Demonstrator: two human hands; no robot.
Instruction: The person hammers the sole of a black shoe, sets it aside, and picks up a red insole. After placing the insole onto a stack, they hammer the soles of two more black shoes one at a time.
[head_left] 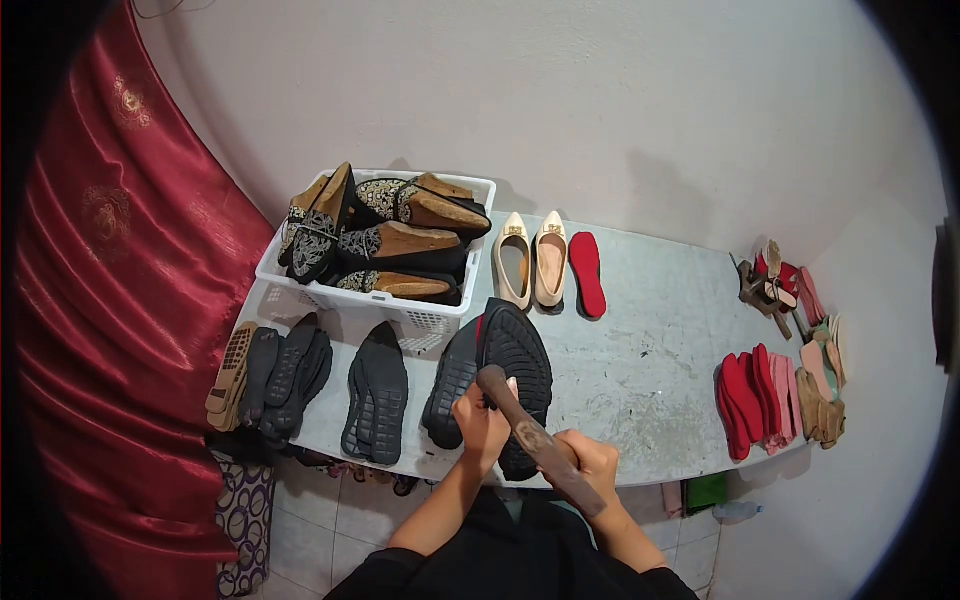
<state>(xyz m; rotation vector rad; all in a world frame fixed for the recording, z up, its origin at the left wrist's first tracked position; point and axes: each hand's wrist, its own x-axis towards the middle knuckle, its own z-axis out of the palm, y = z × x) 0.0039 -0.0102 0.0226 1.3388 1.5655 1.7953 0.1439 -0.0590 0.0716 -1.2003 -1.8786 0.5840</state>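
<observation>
My left hand [484, 428] is closed at the edge of a black shoe sole [522, 350], its ribbed tread facing up. In my right hand [590, 462] is a hammer [520, 425], held above the sole, its long brown head partly covering both hands' fingers. A second black sole [455, 385] lies just left, overlapped by the held one, with a thin red strip showing between them. Further left on the table lies a pair of black soles [377, 400].
A white basket [375, 297] of patterned shoes on wooden lasts stands back left. Cream flats [550, 262] and a red insole [588, 275] lie behind the hands. Stacked red insoles [738, 405] are at right, more soles [288, 370] at left. A red curtain [120, 300] hangs left.
</observation>
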